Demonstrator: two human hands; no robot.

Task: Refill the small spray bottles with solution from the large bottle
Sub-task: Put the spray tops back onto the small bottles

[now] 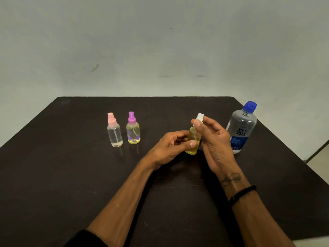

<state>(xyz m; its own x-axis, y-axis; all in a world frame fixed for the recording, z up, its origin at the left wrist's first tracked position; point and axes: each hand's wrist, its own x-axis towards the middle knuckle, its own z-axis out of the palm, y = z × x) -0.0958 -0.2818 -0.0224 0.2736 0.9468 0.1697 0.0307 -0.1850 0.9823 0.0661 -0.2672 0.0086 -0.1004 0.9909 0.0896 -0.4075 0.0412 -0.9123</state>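
Holding the yellow spray bottle near the middle of the table, your left hand wraps its lower body with curled fingers, while your right hand pinches the white spray top between thumb and fingertips. Judge this bottle as light, thin-walled plastic: it probably flexes if you squeeze, so keep the grip low and firm on the body and turn only the collar under the nozzle, not the nozzle tip. A dip tube shows inside, so the top likely needs lifting straight up once loose. The large bottle, blue cap on, stands upright just beside your right hand near the table's right edge; it looks mostly full, so expect weight and take it round the waist. The pink-topped bottle and purple-topped bottle stand upright side by side, well to the left. The tabletop is dark, smooth and flat; a plain pale wall stands behind it.
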